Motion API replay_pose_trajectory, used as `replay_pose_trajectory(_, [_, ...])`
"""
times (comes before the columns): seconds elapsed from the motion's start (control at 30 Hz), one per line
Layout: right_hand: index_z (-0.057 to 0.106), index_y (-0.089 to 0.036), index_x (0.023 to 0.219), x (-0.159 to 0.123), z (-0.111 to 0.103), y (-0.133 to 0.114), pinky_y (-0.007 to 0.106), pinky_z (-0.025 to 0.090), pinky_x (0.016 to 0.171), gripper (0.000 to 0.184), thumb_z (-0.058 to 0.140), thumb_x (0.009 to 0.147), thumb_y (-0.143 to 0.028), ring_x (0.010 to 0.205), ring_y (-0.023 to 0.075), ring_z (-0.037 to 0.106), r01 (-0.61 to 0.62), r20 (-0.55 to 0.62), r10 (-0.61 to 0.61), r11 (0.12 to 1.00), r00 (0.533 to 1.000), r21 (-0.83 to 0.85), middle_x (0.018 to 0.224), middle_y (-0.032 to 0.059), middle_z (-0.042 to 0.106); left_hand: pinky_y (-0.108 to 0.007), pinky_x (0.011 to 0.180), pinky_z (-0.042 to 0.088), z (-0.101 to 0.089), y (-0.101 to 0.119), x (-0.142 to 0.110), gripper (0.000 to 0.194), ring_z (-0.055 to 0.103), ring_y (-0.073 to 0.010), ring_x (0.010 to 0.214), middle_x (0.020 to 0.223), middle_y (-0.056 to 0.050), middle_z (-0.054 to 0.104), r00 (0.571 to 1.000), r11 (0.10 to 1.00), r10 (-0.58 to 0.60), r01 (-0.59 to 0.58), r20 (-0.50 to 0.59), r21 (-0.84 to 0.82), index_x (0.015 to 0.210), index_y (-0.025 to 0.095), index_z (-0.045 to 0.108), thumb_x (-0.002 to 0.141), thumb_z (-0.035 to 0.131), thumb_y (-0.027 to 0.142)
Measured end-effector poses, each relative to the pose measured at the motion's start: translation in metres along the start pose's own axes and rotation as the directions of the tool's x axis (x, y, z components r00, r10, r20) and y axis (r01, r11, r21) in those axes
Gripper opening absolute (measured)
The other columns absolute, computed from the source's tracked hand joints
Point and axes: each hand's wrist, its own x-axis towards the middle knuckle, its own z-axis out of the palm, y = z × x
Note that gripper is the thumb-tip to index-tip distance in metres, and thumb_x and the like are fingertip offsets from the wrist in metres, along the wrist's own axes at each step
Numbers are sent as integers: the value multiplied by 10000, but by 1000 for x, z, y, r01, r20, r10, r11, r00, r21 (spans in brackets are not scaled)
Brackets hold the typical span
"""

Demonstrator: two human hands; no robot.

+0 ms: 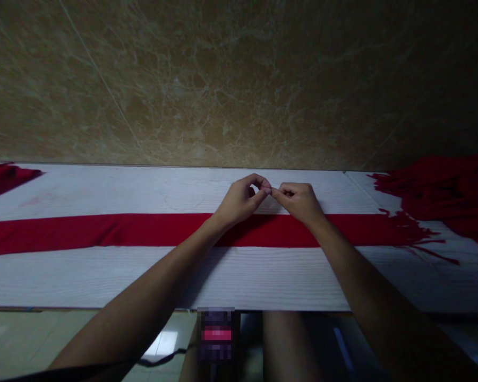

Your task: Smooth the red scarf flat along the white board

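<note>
A long red fringed scarf (163,229) lies flat along the white wood-grain table (115,278), its tasselled end spread to the right. Above its far edge, my left hand (239,200) pinches thumb and forefinger together. My right hand (301,201) is closed, with its thumb and finger meeting the left fingertips. Whatever is between the two pinches, if anything, is too small to make out. Both wrists cross over the scarf.
More red fringed cloth (454,193) is heaped at the right end of the table. Another red piece (8,179) lies at the far left. A brown marbled wall (207,85) rises behind the table's far edge.
</note>
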Motion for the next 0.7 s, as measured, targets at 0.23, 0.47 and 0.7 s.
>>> replay_pose_trajectory(0.23, [446, -223, 523, 1, 1, -1, 307, 242, 510, 601, 584, 902, -669, 499, 109, 311, 18, -21, -17, 1000, 1000, 23, 492, -43, 336, -205, 556, 389, 1, 1, 1, 152, 526, -86, 595, 858, -21, 675, 999, 1000, 9, -9, -31, -9, 921, 155, 650, 925, 671, 305])
replay_pose_trajectory(0.47, [474, -218, 527, 1, 1, 0, 308, 252, 521, 551, 591, 903, -604, 502, 107, 316, 26, -19, -25, 999, 999, 33, 493, -44, 351, -206, 587, 414, 2, 1, 0, 140, 572, -108, 668, 908, -38, 698, 999, 1000, 16, -15, -48, 19, 930, 158, 656, 923, 670, 298])
replay_pose_trajectory(0.7, [480, -218, 535, 1, 1, 2, 306, 265, 529, 524, 610, 904, -567, 506, 109, 324, 41, -14, -40, 999, 999, 36, 495, -44, 368, -219, 660, 450, 1, 0, 0, 136, 594, -109, 705, 914, -40, 699, 998, 998, 56, -56, -33, 2, 929, 146, 661, 926, 678, 281])
